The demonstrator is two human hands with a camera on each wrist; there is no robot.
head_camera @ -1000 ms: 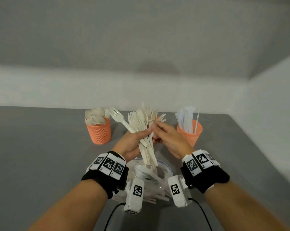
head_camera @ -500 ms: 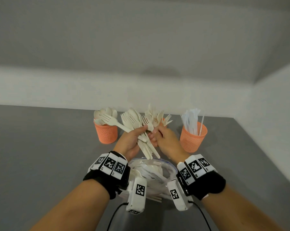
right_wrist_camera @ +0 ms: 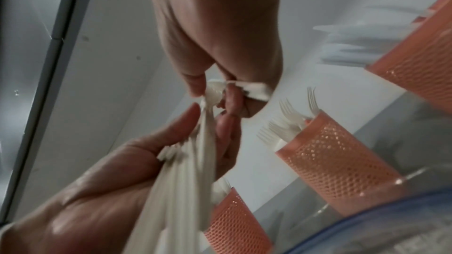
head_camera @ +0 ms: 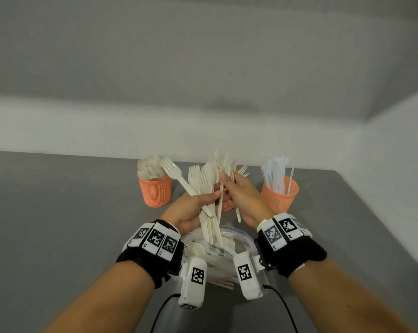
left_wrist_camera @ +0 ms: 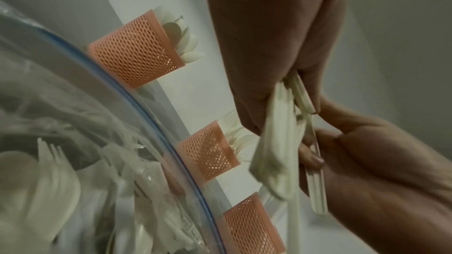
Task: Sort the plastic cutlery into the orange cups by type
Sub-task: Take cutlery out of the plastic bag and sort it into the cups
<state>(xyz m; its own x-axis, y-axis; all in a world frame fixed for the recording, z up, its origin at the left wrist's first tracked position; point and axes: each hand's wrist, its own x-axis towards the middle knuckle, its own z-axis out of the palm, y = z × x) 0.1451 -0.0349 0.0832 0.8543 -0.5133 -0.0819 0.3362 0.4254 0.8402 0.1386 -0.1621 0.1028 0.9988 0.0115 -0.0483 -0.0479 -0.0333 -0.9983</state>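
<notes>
My left hand [head_camera: 209,200] grips a fanned bundle of cream plastic forks [head_camera: 198,181] above a clear bag. My right hand [head_camera: 227,186] pinches a couple of cream cutlery pieces [head_camera: 237,213] right beside the bundle; blur hides their type. Three orange mesh cups stand behind. The left cup [head_camera: 154,191] holds spoons, and the right cup [head_camera: 279,195] holds white knives. The middle cup [left_wrist_camera: 208,154] holds forks and is mostly hidden behind my hands in the head view. The right wrist view shows my right hand's fingertips [right_wrist_camera: 195,84] closed on the pieces.
A clear zip bag [head_camera: 245,239] with more mixed cutlery lies on the grey table [head_camera: 59,224] just under my wrists. The table's right edge runs diagonally beside the knife cup. A pale wall stands close behind the cups.
My right hand has drawn pieces out of the left hand's bundle; one handle now hangs free below its palm. Both hands stay above the bag.
</notes>
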